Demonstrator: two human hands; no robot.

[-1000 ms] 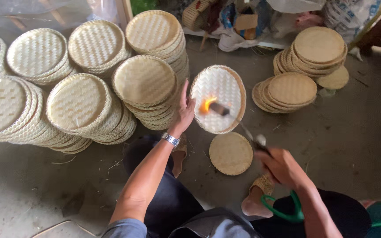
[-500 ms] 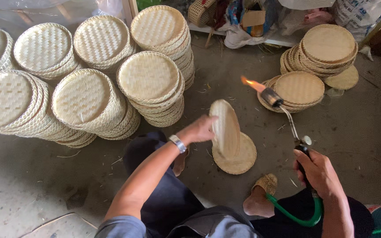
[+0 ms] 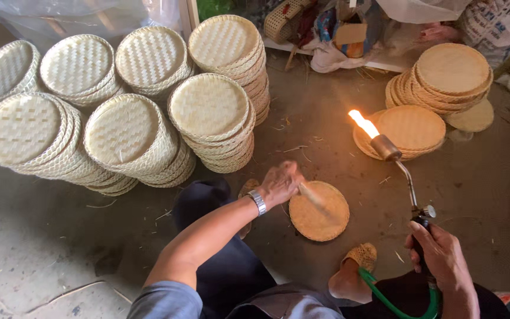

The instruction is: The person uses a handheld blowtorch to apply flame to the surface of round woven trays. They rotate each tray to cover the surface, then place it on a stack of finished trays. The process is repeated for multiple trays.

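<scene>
Left hand (image 3: 280,183) gripping blurred woven tray (image 3: 319,210) near floor, right hand (image 3: 438,255) clutching lit torch (image 3: 398,171).

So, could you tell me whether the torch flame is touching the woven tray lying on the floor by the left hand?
Apart. The head view shows the flame raised and pointing away, well clear of the tray.
</scene>
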